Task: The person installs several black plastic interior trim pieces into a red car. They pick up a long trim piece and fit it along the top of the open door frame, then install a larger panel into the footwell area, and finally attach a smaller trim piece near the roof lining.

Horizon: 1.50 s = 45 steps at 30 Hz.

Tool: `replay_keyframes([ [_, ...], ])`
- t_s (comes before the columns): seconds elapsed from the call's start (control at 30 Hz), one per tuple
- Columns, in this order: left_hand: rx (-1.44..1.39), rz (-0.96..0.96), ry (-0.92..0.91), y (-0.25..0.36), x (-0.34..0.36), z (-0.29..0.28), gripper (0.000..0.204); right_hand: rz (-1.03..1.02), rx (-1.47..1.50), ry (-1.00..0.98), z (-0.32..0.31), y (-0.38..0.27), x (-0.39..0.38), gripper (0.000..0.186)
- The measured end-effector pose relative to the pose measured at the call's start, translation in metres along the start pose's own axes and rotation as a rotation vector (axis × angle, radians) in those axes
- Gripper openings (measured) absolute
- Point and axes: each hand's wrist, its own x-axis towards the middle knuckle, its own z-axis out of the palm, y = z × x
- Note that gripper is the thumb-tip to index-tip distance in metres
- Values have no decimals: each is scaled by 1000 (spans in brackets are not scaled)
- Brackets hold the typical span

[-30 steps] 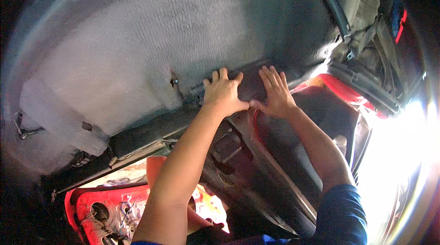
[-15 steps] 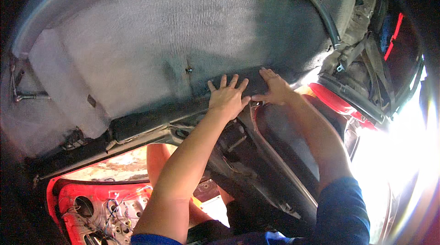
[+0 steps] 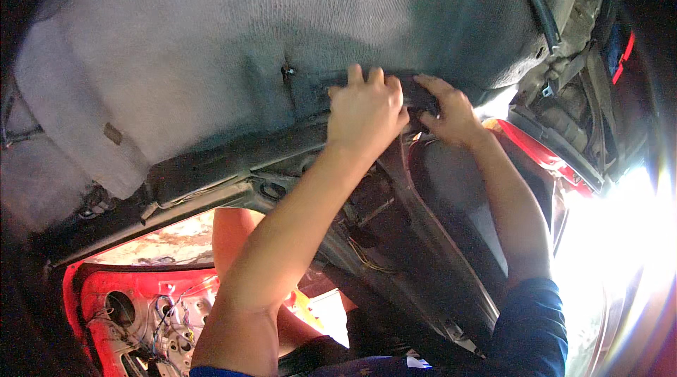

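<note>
My left hand (image 3: 367, 105) has its fingers bent over a dark trim strip (image 3: 240, 153) that runs along the lower edge of a grey ribbed fabric lining (image 3: 211, 45). Just right of it, my right hand (image 3: 455, 114) curves over the same strip, thumb below and fingers above. Both hands seem to grip it, though the fingertips are partly hidden. A small hole with a metal fastener (image 3: 288, 71) shows in the lining, left of my left hand. Below my hands, a dark panel (image 3: 451, 179) slants down between my forearms.
A red door (image 3: 151, 299) with bare metal, holes and loose wires stands at the lower left, by a bright opening. Right of my hands are a belt strap (image 3: 598, 105) and red bodywork (image 3: 536, 146). A dark tube (image 3: 539, 7) curves at the upper right.
My left hand's fingers, spread flat before, are now bent over the strip. The right hand's fingers have curled too. The view has shifted, so both hands appear higher and further right.
</note>
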Motion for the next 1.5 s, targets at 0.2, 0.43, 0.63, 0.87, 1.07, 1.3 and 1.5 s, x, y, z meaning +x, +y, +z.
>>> replay_keyframes([
  [0.2,-324,-43,423,-61,-18,-29,50,84,146,-185,-33,-5,27,67],
  [0.43,-167,140,54,-51,-93,0,50,114,266,-181,-25,8,22,68],
  [0.63,-369,33,-900,12,35,53,49,82,305,-177,-25,22,26,65],
  [0.87,-542,32,-748,23,54,96,48,5,125,-70,-21,2,23,65],
  [1.07,-533,34,-717,22,63,98,48,15,108,-28,-20,3,18,67],
  [1.3,-538,50,-705,25,71,96,47,-17,227,12,-20,6,13,64],
  [1.5,-542,56,-717,16,80,95,47,-42,238,119,-13,10,10,65],
])
